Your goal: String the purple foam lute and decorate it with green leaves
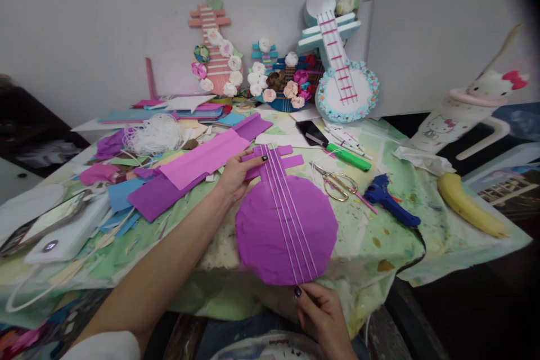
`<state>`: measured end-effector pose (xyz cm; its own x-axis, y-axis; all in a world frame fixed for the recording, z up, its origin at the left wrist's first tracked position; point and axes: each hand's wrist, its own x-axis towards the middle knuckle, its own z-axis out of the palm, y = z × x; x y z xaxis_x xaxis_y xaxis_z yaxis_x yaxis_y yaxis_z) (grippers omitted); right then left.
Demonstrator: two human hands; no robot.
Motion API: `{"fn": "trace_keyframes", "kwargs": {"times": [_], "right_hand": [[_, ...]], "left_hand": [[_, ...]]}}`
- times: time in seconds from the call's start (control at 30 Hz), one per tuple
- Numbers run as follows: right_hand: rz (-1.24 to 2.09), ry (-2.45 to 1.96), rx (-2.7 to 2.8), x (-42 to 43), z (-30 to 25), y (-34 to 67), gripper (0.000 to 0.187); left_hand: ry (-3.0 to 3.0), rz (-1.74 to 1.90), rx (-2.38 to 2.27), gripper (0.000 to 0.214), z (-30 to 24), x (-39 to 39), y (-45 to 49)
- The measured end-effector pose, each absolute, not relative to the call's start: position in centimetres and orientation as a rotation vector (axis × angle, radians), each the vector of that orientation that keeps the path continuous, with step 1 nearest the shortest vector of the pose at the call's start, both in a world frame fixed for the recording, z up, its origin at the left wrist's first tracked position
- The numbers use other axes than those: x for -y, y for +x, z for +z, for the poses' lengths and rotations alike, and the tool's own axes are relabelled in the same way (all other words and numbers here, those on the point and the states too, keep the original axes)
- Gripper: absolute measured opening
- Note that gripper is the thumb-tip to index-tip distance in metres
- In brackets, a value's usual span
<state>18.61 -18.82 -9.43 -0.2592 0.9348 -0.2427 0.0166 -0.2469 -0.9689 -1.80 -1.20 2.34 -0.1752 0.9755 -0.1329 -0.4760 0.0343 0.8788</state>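
Note:
A purple paper-covered toy instrument (261, 225) with a round body, short neck and side pegs lies tilted over the table's near edge. Several white strings run down its front from neck to lower rim. My left hand (237, 173) grips the neck at its left side, thumb on top. At the bottom rim, my right hand (323, 312) has thumb and fingers pinched together where the strings end; what sits between them is too small to make out. Gold-handled scissors (337, 183) and a blue glue gun (390, 199) lie to the right of the instrument.
Pink crepe paper (206, 157) and a white string tangle (154, 134) lie left, near a phone (50, 219) and a white power bank (70, 230). Decorated instruments, including a white-and-turquoise one (346, 87), lean on the wall. A banana (470, 205) and a tumbler (451, 118) are at right.

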Motion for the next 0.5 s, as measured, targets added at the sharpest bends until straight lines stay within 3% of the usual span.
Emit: {"fn": "trace_keyframes", "kwargs": {"times": [0.23,0.5], "right_hand": [[1.602,-1.258,1.238,18.8,-9.5,18.6,0.055],[1.611,-1.240,1.241,18.6,-8.8,18.5,0.056]], "left_hand": [[0.707,1.378,-1.072,0.017,2.4,1.2,-1.9],[0.730,1.301,-1.182,0.020,1.6,0.1,-2.2]]}}
